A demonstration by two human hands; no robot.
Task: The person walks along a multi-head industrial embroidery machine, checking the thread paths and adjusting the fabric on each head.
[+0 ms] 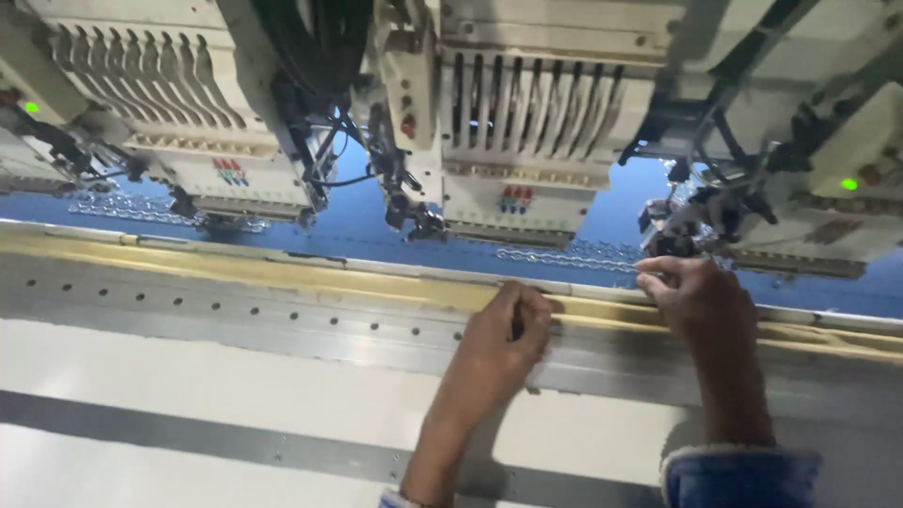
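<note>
Left hand point(503, 339) curled on frame rail point(282, 273) (fingers narrow); right hand point(691, 296) pinches blue fabric point(357, 226)

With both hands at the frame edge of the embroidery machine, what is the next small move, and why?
Probably slide the right hand slightly along the frame rail. Its fingertips pinch at the edge of the blue fabric under the embroidery head, while the left hand presses on the rail.

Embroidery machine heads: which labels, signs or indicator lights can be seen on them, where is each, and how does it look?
Left head label: small red and blue emblem on the white front.
Middle head label: same red and blue emblem.
Left indicator light: green dot.
Right indicator light: green dot.
</note>
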